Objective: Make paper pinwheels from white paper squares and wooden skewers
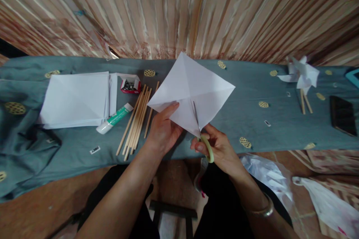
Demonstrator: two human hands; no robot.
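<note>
My left hand (165,129) grips the left edge of a white paper square (193,80), thumb on top and fingers underneath. The sheet is turned corner toward me and shows fold creases crossing at its middle. In my right hand (217,145) is a pair of scissors (206,148) with pale yellow-green handles. One blade lies over the paper near its closest corner, pointing toward the centre; the other blade is hidden, apparently beneath the sheet. Left of my left hand lie several thin wooden sticks (137,121).
A stack of white paper (75,99), a green-and-white glue stick (114,118) and a red box of small metal pieces (130,85) lie to the left. At the right are paper pinwheels (304,74) on sticks and a dark phone (342,115). Plastic bags (269,175) sit below the table edge.
</note>
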